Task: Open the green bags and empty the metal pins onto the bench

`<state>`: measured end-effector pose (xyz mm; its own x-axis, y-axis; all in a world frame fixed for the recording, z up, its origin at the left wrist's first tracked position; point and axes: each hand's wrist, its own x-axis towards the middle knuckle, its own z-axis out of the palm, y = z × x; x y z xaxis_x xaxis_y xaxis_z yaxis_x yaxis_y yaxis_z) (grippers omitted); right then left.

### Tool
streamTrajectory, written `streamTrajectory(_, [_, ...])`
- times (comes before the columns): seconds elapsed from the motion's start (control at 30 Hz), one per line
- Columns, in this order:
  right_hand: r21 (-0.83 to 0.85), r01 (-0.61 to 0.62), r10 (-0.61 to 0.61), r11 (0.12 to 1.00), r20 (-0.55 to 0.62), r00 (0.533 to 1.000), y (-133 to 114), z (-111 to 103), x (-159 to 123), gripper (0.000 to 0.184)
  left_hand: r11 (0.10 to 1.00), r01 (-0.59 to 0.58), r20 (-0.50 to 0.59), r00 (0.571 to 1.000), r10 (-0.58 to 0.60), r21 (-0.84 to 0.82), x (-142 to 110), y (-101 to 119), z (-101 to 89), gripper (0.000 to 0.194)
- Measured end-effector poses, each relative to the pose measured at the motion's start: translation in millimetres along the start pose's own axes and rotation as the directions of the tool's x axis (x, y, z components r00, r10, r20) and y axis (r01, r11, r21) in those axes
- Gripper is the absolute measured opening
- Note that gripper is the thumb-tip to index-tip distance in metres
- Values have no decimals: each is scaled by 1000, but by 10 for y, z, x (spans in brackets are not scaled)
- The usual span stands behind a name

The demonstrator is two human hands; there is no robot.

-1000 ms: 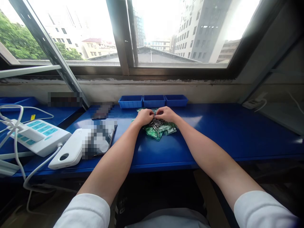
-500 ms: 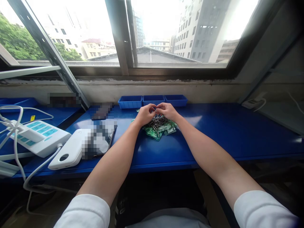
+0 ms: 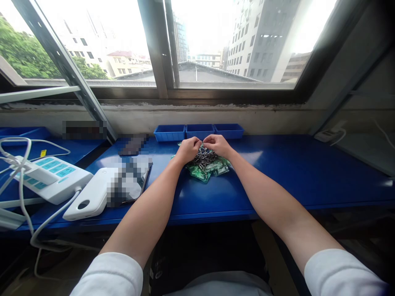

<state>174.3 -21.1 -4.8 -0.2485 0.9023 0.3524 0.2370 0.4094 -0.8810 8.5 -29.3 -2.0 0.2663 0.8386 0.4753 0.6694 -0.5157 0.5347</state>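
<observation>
A heap of thin dark metal pieces, which look like screws (image 3: 204, 159), lies on crumpled green plastic bags (image 3: 200, 174) on the blue table. Over the far side of the heap, my left hand (image 3: 189, 149) is closed, its thumb and fingertips pinched together. My right hand (image 3: 217, 144) faces it from the other side, also in a pinch. The fingertips of both hands nearly meet. Whatever sits between them is too small to make out.
Three blue bins (image 3: 200, 131) stand in a row behind my hands, along the wall. To the left are a white power bank (image 3: 89, 195), a power strip (image 3: 51, 179) with looping white cables, and a partly blurred phone-like object (image 3: 145, 181). The blue tabletop (image 3: 302, 172) extends rightward.
The fingers of my left hand have curled in more tightly, and its fingertips have shifted slightly. My right hand stays almost in place. The heap looks the same.
</observation>
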Motion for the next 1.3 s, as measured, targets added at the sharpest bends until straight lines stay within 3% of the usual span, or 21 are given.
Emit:
streamTrajectory(0.37, [96, 5, 0, 995, -44, 999, -88, -4, -32, 27, 995, 40, 16, 999, -42, 87, 28, -17, 11, 42])
streamTrajectory(0.47, [32, 13, -10, 999, -89, 996, -51, -22, -11, 30, 993, 68, -1, 998, -68, 93, 36, -6, 0, 42])
streamTrajectory(0.53, [-103, 21, -36, 994, -148, 988, -25, -42, 4, 33, 989, 110, -63, 993, -104, 101, 41, -1, -6, 36])
streamTrajectory(0.6, [-329, 26, -92, 944, -187, 978, -10, -66, 10, 39, 980, 168, -122, 980, -155, 108, 47, -5, -6, 30])
streamTrajectory(0.67, [-559, -1, -123, 829, -183, 975, -4, -87, 7, 48, 967, 221, -144, 968, -203, 123, 53, -20, 2, 27])
streamTrajectory(0.77, [-742, -73, -78, 667, -168, 983, 12, -106, 11, 60, 953, 257, -130, 962, -238, 159, 62, -59, 26, 25])
streamTrajectory(0.97, [-821, -177, 33, 543, -190, 981, 138, -129, 88, 70, 944, 252, -58, 968, -245, 212, 64, -115, 67, 23])
streamTrajectory(1.3, [-830, -198, 130, 522, -151, 980, 212, -117, 139, 71, 938, 227, -7, 972, -233, 261, 46, -113, 82, 26])
